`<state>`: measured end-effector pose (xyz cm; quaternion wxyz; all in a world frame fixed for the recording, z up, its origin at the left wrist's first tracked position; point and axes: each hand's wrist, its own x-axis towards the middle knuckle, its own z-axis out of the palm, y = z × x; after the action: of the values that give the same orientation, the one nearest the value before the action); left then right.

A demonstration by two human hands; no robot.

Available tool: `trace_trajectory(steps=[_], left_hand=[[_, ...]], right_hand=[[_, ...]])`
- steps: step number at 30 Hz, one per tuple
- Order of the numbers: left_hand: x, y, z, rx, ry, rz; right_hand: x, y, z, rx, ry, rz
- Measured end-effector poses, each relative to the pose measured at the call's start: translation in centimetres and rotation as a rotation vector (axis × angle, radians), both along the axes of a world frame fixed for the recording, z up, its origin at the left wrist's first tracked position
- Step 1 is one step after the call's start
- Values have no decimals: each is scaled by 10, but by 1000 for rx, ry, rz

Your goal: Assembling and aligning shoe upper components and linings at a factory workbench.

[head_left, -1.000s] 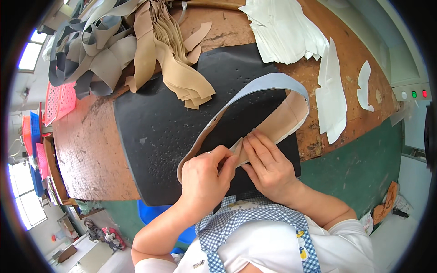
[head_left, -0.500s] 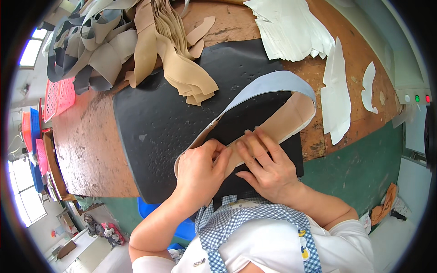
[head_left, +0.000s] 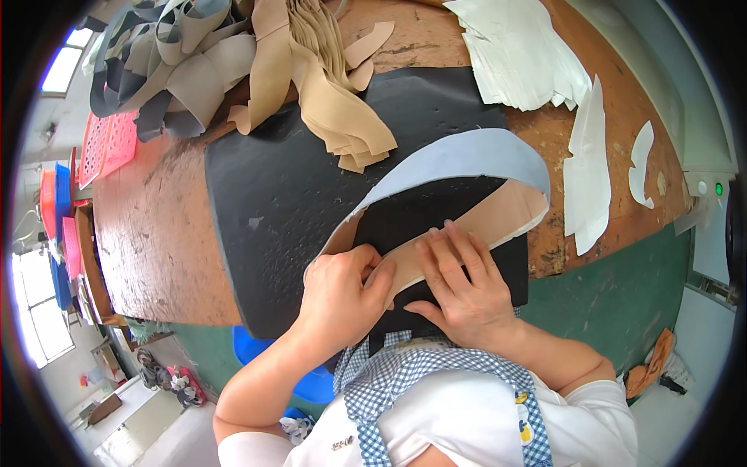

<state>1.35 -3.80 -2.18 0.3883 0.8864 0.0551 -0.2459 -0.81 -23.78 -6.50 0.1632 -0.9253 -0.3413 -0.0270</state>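
Note:
A curved band, pale blue outside and tan inside, stands as a loop above the black mat. My left hand pinches the band's near side between thumb and bent fingers, at the loop's left end. Against the tan inner face lie the outstretched fingers of my right hand; its thumb is spread apart, close to the band's lower edge. Part of the band is covered by both hands.
The black mat lies on a worn wooden table. Stacked tan strips and a heap of grey strips sit at the far left. White cut pieces lie far right. Pink basket beyond the left edge.
The whole view has shifted, so the table's things appear a little further right. The left hand keeps its pinch; the right hand's fingers still rest along the band's inner face.

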Motion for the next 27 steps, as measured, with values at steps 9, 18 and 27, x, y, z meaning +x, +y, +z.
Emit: trace_trajectory(steps=[9, 18, 27], left_hand=[[-27, 10, 3, 9, -48, 114], [-56, 20, -2, -73, -44, 266], [-52, 23, -4, -9, -13, 258]], right_hand=[[-4, 9, -1, -41, -37, 20], [-8, 8, -10, -108, -81, 130], [-12, 15, -4, -134, -29, 101]])
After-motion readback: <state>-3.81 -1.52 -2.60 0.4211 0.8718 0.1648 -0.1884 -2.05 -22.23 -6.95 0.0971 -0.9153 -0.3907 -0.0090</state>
